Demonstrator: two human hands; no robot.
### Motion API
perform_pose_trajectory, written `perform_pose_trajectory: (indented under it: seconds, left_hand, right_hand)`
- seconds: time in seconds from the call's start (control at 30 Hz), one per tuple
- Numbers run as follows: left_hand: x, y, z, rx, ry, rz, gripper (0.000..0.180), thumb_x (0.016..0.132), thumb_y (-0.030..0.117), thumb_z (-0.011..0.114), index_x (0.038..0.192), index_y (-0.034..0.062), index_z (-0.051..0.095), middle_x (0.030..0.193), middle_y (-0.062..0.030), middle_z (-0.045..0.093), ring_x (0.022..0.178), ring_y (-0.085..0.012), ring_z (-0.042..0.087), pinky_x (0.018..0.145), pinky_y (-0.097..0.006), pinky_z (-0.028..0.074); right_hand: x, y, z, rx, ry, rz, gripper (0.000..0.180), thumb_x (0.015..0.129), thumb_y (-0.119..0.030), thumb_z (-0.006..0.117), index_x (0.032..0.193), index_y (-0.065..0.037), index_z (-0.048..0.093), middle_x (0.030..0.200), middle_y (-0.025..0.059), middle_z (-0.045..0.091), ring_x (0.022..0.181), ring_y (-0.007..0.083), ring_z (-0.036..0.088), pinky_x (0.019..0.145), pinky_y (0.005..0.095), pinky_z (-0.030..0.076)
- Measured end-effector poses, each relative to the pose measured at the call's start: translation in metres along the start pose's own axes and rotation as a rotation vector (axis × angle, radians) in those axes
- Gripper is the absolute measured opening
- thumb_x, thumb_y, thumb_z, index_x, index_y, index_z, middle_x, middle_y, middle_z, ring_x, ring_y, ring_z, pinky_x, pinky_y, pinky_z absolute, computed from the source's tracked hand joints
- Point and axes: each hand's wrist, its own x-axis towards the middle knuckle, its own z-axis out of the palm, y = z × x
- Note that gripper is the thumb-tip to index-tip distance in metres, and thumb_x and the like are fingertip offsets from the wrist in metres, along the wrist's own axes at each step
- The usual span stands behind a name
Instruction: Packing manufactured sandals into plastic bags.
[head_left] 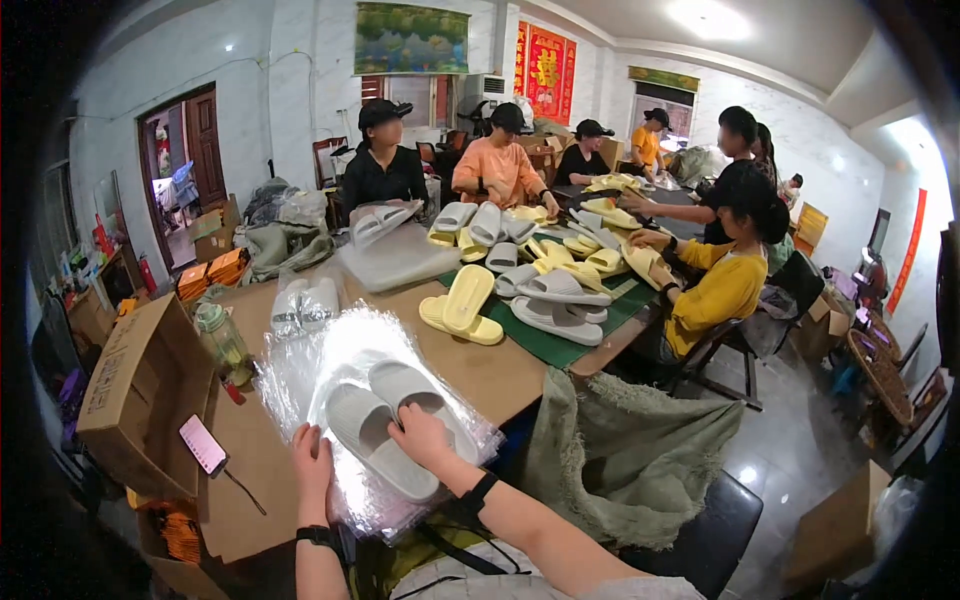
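A pair of grey slippers [365,428] lies on a stack of clear plastic bags [300,372] right in front of me. My right hand [424,437] grips the pair where the two slippers meet, its fingertips inside a foot opening. At the stack's left edge, my left hand [312,458] has its fingers bent against the plastic and appears to pinch a bag. Just beyond the stack lies another grey pair [305,303] in a clear bag. Two yellow slippers [466,305] rest farther right, one on top of the other.
Grey and yellow slippers [560,285] crowd the long table [470,380]. Left are an open cardboard box [150,390], a phone [204,445] and a glass bottle [222,342]. A green sack [625,455] hangs at the right edge. Several people work around the table.
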Motion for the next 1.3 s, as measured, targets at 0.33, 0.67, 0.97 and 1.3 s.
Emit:
perform_pose_trajectory:
  seconds: [0.33,0.67,0.97,1.3]
  left_hand:
    - [-0.001,0.026,0.004,-0.034,0.007,-0.055,0.032,0.087,0.011,0.063,0.118,0.0025,0.068,0.133,-0.0221,0.059,0.128,-0.0375,0.052,0.109,-0.046,0.042]
    - [-0.009,0.012,0.003,0.064,0.073,0.070,0.033,0.089,0.022,0.065,0.116,0.0041,0.068,0.134,-0.0170,0.060,0.121,-0.0368,0.056,0.101,-0.044,0.047]
    - [-0.011,0.010,0.006,0.031,0.065,0.075,0.033,0.090,0.023,0.064,0.115,0.0036,0.068,0.134,-0.0167,0.059,0.120,-0.0371,0.057,0.101,-0.043,0.048]
    - [-0.002,0.004,0.019,0.017,0.061,0.052,0.030,0.085,0.016,0.067,0.111,0.0028,0.069,0.128,-0.0198,0.062,0.123,-0.0382,0.054,0.104,-0.046,0.044]
  right_hand:
    - [0.006,-0.002,-0.011,0.140,0.068,0.147,0.031,0.081,-0.031,0.070,0.078,-0.002,0.058,0.083,0.0205,0.062,0.083,0.0419,0.060,0.072,0.0513,0.046]
    - [-0.005,-0.009,-0.011,0.093,0.102,0.066,0.034,0.082,-0.025,0.070,0.077,0.002,0.050,0.080,0.0181,0.052,0.074,0.0403,0.054,0.067,0.0488,0.043]
    - [-0.004,0.003,-0.003,0.094,0.160,-0.008,0.032,0.081,-0.022,0.070,0.075,0.002,0.051,0.077,0.0184,0.052,0.073,0.0408,0.054,0.067,0.0494,0.042]
    - [-0.004,0.006,-0.004,0.220,0.201,0.108,0.027,0.080,-0.026,0.072,0.078,-0.002,0.059,0.085,0.0160,0.060,0.078,0.0375,0.058,0.068,0.0467,0.045]
